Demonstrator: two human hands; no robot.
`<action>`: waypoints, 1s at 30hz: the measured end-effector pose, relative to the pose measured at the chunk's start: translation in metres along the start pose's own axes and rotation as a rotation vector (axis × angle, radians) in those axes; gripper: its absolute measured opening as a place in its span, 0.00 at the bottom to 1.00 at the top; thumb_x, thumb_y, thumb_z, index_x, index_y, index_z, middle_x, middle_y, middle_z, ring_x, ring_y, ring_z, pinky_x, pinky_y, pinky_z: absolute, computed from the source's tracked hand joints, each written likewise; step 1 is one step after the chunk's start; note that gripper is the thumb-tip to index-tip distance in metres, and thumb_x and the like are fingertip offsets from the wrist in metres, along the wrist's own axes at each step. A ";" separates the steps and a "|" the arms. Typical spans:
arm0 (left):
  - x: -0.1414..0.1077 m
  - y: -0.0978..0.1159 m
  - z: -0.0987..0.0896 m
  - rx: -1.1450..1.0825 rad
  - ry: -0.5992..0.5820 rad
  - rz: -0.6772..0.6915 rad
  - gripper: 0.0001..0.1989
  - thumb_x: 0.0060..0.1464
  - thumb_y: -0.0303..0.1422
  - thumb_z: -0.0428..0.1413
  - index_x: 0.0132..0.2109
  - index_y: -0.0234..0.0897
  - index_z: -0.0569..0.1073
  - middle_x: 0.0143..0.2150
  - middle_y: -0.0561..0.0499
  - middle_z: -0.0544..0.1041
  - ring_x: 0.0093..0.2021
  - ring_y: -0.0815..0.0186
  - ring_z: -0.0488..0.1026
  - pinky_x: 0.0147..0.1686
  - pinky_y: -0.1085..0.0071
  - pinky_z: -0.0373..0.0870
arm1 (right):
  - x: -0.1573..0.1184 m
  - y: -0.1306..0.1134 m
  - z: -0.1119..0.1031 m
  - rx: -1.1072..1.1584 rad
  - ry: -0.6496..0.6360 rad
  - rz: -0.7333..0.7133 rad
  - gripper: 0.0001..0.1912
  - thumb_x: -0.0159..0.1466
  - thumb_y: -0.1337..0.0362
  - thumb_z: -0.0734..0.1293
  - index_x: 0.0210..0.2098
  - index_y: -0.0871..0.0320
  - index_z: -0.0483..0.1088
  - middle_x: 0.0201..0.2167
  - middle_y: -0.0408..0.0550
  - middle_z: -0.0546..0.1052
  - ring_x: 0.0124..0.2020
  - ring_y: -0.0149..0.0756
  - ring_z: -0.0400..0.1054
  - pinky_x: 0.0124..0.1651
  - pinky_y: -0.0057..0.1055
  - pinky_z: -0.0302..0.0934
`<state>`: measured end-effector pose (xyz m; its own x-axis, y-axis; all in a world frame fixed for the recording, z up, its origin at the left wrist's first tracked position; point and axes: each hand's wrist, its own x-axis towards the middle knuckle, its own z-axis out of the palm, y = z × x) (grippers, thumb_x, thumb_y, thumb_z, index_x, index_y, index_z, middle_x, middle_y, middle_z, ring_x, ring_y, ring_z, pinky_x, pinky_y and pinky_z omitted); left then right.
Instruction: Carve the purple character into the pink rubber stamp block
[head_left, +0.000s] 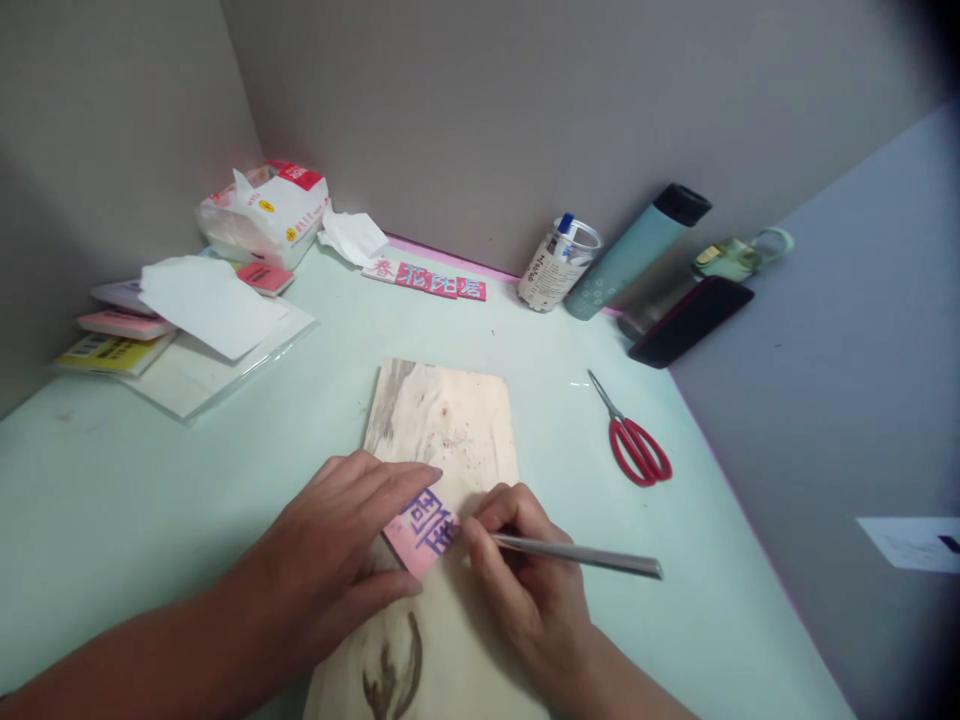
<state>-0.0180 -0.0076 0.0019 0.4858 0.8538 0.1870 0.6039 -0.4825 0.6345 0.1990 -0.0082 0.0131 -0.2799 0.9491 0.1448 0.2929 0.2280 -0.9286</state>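
My left hand [341, 535] is closed around a small pink square block [424, 540], with its thumb at the near edge and fingers at the far edge. Purple characters cover the block's upper face. In a pen-like pinch, my right hand [529, 570] holds a slim silver metal tool [592, 555]. The tool's handle points right; its working tip is hidden by the fingers, close to the block's right edge. Beneath both hands lies a wooden board [450, 420] with dark brown marks.
Red-handled scissors [637, 450] lie at the right. Pink character blocks [427, 280] line the back wall. A pen cup [555, 270], a teal bottle [637, 250] and a dark phone [690, 320] stand back right. Tissues [262, 215], paper [214, 300] and coloured pads are left.
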 end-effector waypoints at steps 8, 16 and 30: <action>0.000 0.003 0.008 -0.009 0.041 -0.054 0.33 0.56 0.35 0.65 0.64 0.50 0.59 0.57 0.51 0.74 0.54 0.54 0.69 0.54 0.59 0.63 | -0.003 0.002 -0.002 -0.018 -0.005 0.014 0.11 0.72 0.64 0.62 0.31 0.55 0.61 0.26 0.41 0.68 0.25 0.31 0.58 0.29 0.30 0.53; 0.000 -0.001 0.008 0.032 0.042 -0.026 0.31 0.59 0.42 0.63 0.64 0.47 0.60 0.57 0.49 0.75 0.53 0.53 0.71 0.51 0.59 0.65 | -0.005 -0.002 -0.001 -0.070 -0.022 0.000 0.11 0.72 0.64 0.60 0.32 0.54 0.60 0.26 0.42 0.69 0.25 0.30 0.58 0.28 0.29 0.54; 0.003 0.012 0.012 0.035 0.094 -0.060 0.32 0.53 0.33 0.67 0.61 0.46 0.61 0.51 0.50 0.74 0.49 0.54 0.69 0.48 0.59 0.61 | -0.005 -0.008 -0.002 -0.139 -0.075 -0.003 0.09 0.71 0.66 0.60 0.32 0.54 0.59 0.26 0.41 0.69 0.25 0.30 0.59 0.29 0.30 0.55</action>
<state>-0.0010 -0.0130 0.0010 0.3878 0.8951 0.2202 0.6528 -0.4353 0.6200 0.1997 -0.0139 0.0201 -0.3471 0.9305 0.1169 0.4143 0.2640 -0.8710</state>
